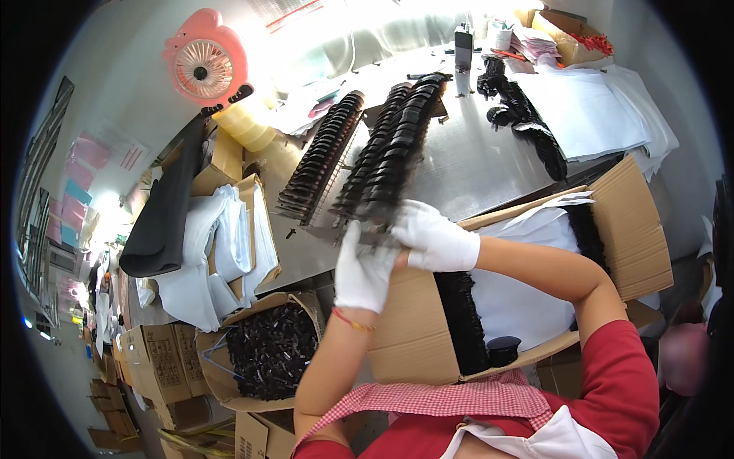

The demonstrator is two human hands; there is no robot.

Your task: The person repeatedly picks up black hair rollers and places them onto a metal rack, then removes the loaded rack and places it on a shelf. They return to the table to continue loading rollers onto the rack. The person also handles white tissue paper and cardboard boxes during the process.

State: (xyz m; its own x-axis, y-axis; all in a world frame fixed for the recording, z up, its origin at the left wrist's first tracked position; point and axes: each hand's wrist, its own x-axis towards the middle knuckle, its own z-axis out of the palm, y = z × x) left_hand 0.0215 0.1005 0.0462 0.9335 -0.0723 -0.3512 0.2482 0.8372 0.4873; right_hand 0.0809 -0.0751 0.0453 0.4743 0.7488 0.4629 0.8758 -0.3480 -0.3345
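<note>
White gloves cover both of my hands. My left hand [362,269] and my right hand [434,237] are close together at the near end of a long row of black curved pieces [399,141]. The fingers of both are closed around that end, which is blurred by motion. The row slants up and away over the metal table [466,145]. Just left of it and partly behind lies a second black row [365,168]. Farther left rests another row of black curved pieces [327,157] with a pale strip along its side. What kind of pieces these are I cannot make out.
Right of my hands stands an open carton [413,325] with white sheets and black pieces. A box of small dark parts [271,348] sits below left. Black bundles [527,115] and white paper [585,115] lie at the back right. A pink fan [202,65] stands back left.
</note>
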